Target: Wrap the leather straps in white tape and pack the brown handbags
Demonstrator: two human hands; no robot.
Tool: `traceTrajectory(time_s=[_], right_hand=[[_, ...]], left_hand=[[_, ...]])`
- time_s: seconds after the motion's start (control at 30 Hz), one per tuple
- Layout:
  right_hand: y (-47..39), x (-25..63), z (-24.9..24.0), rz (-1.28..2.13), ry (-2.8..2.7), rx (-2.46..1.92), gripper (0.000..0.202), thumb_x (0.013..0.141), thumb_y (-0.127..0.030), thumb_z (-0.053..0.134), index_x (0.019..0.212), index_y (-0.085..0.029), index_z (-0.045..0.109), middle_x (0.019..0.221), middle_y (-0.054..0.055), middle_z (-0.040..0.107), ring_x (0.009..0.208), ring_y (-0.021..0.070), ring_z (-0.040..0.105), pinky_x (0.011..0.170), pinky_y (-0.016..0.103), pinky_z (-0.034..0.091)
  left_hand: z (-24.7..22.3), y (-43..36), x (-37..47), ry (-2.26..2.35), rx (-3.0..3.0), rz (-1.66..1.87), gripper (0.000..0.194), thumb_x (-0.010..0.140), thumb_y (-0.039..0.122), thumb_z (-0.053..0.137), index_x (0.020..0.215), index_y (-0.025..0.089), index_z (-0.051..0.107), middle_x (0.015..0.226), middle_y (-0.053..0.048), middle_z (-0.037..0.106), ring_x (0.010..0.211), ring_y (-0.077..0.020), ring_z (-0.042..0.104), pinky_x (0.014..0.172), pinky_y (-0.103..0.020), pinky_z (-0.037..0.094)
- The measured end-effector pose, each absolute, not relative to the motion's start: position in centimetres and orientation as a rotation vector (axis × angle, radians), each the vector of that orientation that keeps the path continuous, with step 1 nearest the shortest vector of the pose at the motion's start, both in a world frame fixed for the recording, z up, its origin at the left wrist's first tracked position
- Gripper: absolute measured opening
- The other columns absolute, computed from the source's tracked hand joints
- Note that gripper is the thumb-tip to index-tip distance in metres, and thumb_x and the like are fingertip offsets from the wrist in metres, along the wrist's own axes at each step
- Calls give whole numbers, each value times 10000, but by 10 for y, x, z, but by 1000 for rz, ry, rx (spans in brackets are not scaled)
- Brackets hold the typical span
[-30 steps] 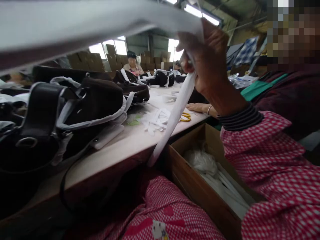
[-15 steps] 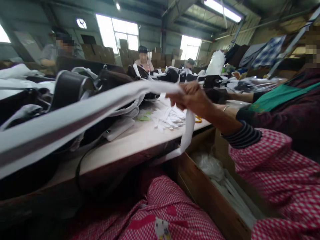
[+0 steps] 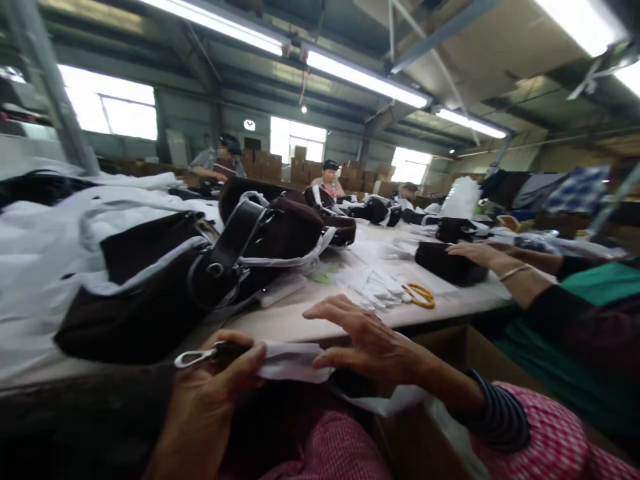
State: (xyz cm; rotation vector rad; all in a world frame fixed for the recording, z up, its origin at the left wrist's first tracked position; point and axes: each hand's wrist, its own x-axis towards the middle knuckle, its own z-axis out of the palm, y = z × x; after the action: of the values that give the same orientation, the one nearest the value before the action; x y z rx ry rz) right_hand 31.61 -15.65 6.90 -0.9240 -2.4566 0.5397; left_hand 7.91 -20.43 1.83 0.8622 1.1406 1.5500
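Observation:
My left hand [image 3: 207, 397] pinches the end of a dark bag strap [image 3: 231, 351] between thumb and fingers. A silver snap hook [image 3: 193, 359] sticks out to the left of that hand. White wrapping strip [image 3: 290, 362] covers the strap on the right side of the grip, and more of it hangs below toward the right. My right hand [image 3: 373, 347] is open over the wrapped part, fingers stretched and thumb apart, the thumb close to the white strip. Whether the thumb touches it I cannot tell.
Dark bags [image 3: 150, 287] with white-wrapped handles lie on the table [image 3: 285, 323]. Yellow-handled scissors [image 3: 419, 295] sit beside a pile of white pieces [image 3: 373, 287]. At the right, a co-worker's hands [image 3: 493, 257] touch a dark bag. A cardboard box [image 3: 465, 340] stands below the table edge.
The long white strip stretched across the view is now down by my lap. My right hand has let go and opened; my left hand has come into view with the strap. The camera has turned.

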Motion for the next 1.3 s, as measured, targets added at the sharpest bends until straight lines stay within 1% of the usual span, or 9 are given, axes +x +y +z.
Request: traceTrajectory(time_s=[0.1,0.17,0.23,0.43,0.67,0.83,1.0,1.17,1.3], right_hand=[[-158,290,62,971,-2387,-866,289,973,-496,673,1010,-211,706,922,26,667,862,182,609,786,289,494],[-155,283,52,1250,-2271,-909,324,977,-464,659,802,-194,622,699,-21,554,633,134,505,585,253,402],[-151,285,44,1386,-2196,-941,340,945,-426,683,735,-192,552,641,-39,482,561,111,428,517,246,320],[-138,306,38,1382,-2198,-1051,379,908,-425,699,690,-186,503,631,-29,425,571,109,380,506,246,260],[-139,299,44,1404,-2293,-1041,312,902,-398,715,716,-179,593,627,-23,457,562,111,403,488,239,276],[-136,296,48,1426,-2272,-1000,266,843,-400,796,930,-162,719,722,-21,572,618,103,457,522,209,327],[-128,295,54,1445,-2210,-895,377,765,-393,873,1009,-163,702,810,-16,638,658,106,527,568,198,406],[-117,302,76,1259,-2315,-860,287,835,-399,820,990,-165,760,783,6,657,700,139,565,604,222,434],[-111,310,87,1163,-2362,-820,290,858,-411,796,1010,-164,792,884,36,696,823,177,608,693,241,475]], left_hand=[[18,-199,77,1044,950,1454,411,667,414,929,841,179,640,686,29,661,635,-133,616,585,-208,510],[19,-197,72,1008,976,1420,360,733,419,890,879,180,664,748,10,704,689,-142,655,642,-217,542],[18,-195,63,1005,928,1383,372,741,438,885,906,167,691,803,-17,734,718,-160,698,643,-220,553],[8,-188,30,1069,858,1350,364,747,429,889,904,139,735,840,-37,748,665,-134,710,563,-173,505],[10,-176,29,937,1192,889,391,882,489,734,989,116,776,816,-105,778,621,-137,671,591,-199,479],[12,-178,30,897,1340,619,388,852,506,736,923,127,770,645,-54,713,483,-100,534,486,-189,349],[0,-183,29,859,1246,579,421,868,570,707,865,151,669,585,-27,673,417,-76,456,440,-173,316],[1,-188,25,830,1215,586,439,914,588,666,976,153,681,576,-16,667,372,-41,350,385,-161,177],[14,-197,20,804,1135,578,479,933,614,634,831,147,670,504,-29,642,327,-43,351,361,-158,189]])
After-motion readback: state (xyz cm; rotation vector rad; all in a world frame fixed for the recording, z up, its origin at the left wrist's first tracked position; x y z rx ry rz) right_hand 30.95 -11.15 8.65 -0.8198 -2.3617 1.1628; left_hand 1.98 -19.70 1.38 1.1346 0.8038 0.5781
